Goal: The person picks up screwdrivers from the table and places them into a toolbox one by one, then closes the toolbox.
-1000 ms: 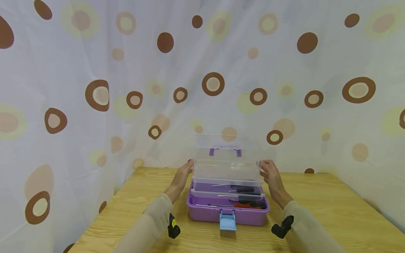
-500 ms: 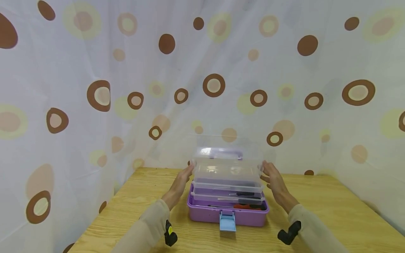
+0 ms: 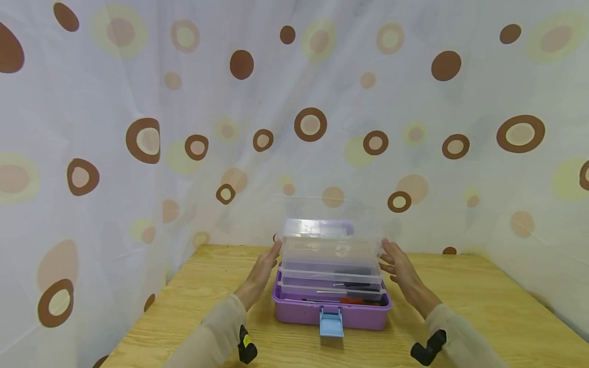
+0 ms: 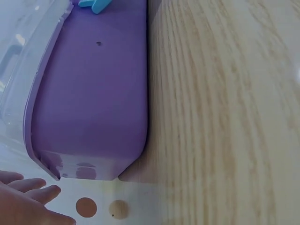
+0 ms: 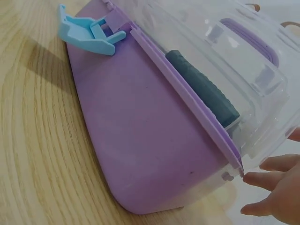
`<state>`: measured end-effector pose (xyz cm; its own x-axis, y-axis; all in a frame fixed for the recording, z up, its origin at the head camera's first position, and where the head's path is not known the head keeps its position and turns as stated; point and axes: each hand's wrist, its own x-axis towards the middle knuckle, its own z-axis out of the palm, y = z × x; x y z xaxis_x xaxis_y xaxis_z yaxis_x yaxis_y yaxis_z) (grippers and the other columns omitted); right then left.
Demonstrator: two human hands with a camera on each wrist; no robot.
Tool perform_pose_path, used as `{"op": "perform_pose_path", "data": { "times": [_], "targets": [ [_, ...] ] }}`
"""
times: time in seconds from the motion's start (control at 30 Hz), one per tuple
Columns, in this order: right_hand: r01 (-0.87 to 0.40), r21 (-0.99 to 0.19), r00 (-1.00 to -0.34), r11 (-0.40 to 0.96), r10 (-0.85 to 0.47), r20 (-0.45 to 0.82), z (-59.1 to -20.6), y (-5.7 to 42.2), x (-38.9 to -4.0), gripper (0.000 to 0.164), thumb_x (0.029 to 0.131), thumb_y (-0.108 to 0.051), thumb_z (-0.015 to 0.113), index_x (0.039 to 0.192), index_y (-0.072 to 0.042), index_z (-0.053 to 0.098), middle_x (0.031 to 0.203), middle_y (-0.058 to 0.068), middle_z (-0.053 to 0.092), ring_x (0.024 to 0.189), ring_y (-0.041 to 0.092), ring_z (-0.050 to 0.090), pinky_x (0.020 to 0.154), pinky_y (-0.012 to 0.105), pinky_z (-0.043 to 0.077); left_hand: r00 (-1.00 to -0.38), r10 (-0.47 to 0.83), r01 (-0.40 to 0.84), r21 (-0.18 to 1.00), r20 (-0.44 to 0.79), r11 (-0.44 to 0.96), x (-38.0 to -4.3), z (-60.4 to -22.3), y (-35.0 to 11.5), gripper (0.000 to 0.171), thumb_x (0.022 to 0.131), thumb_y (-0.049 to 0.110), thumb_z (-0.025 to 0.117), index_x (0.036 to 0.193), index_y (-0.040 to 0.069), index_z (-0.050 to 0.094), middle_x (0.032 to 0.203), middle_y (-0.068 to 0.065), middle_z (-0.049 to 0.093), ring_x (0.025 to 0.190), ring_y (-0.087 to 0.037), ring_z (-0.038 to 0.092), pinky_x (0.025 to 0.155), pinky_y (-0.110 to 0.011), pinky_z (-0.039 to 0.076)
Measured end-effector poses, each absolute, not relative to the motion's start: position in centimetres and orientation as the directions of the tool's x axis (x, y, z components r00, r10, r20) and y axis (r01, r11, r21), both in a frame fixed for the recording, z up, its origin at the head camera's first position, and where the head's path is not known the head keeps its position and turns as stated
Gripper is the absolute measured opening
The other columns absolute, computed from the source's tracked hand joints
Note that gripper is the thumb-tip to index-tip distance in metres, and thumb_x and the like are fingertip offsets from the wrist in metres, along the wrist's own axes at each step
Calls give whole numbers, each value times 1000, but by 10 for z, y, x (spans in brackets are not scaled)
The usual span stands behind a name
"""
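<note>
A purple toolbox (image 3: 303, 314) stands on the table with its light-blue front latch (image 3: 331, 323) hanging down. Above it, the clear trays (image 3: 329, 251) and transparent lid (image 3: 317, 226) tilt over the base. Through the plastic show a red-and-black handle (image 3: 359, 301) and several slim shafts. In the right wrist view a dark ribbed handle (image 5: 201, 86) lies inside. My left hand (image 3: 259, 276) is at the left side of the clear parts, fingers extended. My right hand (image 3: 407, 276) is at the opposite side, fingers slightly bent. Whether the fingertips touch the plastic is unclear.
The wooden table (image 3: 460, 306) extends to both sides of the toolbox. Close behind it hangs a white curtain (image 3: 267, 102) with brown and yellow circles. Each sleeve has a black wrist camera (image 3: 247, 347) on it.
The clear lid and trays have come down and forward over the purple base. Both hands have dropped slightly, and the right forearm has shifted outward to the right.
</note>
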<state>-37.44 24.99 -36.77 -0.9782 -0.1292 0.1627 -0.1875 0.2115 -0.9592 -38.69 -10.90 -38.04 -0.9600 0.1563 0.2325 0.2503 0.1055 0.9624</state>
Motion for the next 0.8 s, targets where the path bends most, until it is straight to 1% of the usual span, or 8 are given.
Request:
{"op": "perform_pose_path", "data": {
  "times": [0.13,0.2,0.3,0.37,0.5,0.57,0.7,0.8],
  "targets": [
    [-181,-959,-976,218,-161,148,-369,251,-372,92,106,-64,29,164,-1,-5,160,38,22,144,58,26,112,77,12,-951,148,286,954,272,88,-386,-385,-108,85,104,67,39,160,4,35,165,-20,30,150,-44,25,121,-61,17],
    [-167,-964,-976,207,-176,131,-371,253,-370,91,107,-63,30,164,-2,-6,161,36,22,144,57,26,113,76,12,-953,133,285,955,273,82,-385,-387,-108,84,104,66,39,161,3,34,164,-20,30,150,-43,25,121,-60,18],
    [-151,-970,-972,190,-209,111,-375,257,-368,87,108,-58,31,164,-3,-7,163,34,18,146,56,24,114,75,11,-955,119,280,957,270,75,-383,-389,-108,85,105,65,39,160,1,34,162,-24,32,149,-46,26,120,-63,18],
    [-152,-973,-965,173,-240,108,-377,260,-367,84,110,-55,31,164,-3,-7,165,33,14,146,56,21,114,75,10,-960,115,263,962,254,70,-381,-390,-109,87,104,66,41,159,-1,35,161,-25,33,146,-49,30,119,-65,18],
    [-167,-977,-948,133,-292,123,-381,264,-364,80,111,-50,30,163,-3,-8,167,31,6,146,59,16,113,77,9,-961,132,254,964,243,81,-380,-392,-110,90,102,66,44,157,-4,35,163,-26,29,144,-52,32,117,-68,16],
    [-169,-978,-944,119,-305,126,-382,265,-363,79,111,-48,31,163,-4,-8,167,30,4,146,60,15,113,76,9,-965,137,238,968,225,83,-379,-394,-111,93,101,67,46,158,-5,31,163,-27,26,144,-53,31,116,-70,16],
    [-164,-981,-942,107,-311,124,-385,268,-361,81,111,-46,34,163,-3,-11,168,30,1,146,60,14,115,73,16,-962,178,222,973,208,61,-380,-398,-115,93,102,63,46,160,-6,24,164,-29,22,145,-55,27,114,-71,22],
    [-157,-984,-940,84,-319,123,-387,271,-361,78,112,-44,35,162,-2,-8,167,30,-1,146,59,14,115,68,26,-945,239,229,973,222,2,-381,-400,-119,88,104,58,47,160,-6,25,162,-29,28,145,-54,27,113,-68,30]
  ]
}}
